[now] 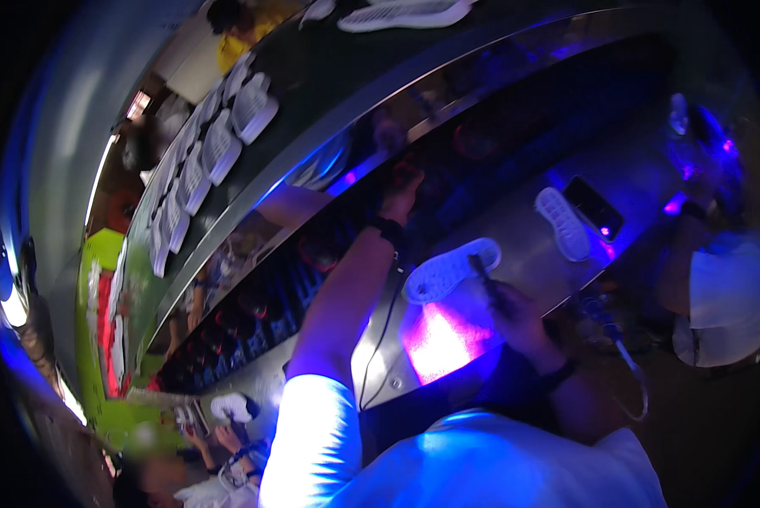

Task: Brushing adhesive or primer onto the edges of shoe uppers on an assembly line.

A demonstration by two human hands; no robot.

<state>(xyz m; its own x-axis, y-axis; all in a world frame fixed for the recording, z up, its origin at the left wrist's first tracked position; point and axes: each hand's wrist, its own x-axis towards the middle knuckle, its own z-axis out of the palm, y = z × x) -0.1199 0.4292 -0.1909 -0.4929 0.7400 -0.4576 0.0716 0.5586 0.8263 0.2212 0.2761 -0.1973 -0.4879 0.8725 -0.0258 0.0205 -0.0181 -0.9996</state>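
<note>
A white shoe sole (437,277) lies on the metal worktop, its inner side facing up. My right hand (522,326) is closed around a dark, brush-like tool (491,286) whose tip meets the sole near its right end. Farther off, my left hand (403,196) reaches over the dark rack beyond the worktop. Its fingers look curled at a dark item, too dim to make out. A black band and a thin dark cord are at my left wrist. Bright pink and blue light falls on the worktop just below the sole.
Another white sole (563,223) lies beside a black phone (593,208) to the right. Dark, red-edged shoe-like items (319,252) line the rack. Beyond a metal rail, a dark belt (312,80) carries several white soles (221,147). People are at work at the lower left and right.
</note>
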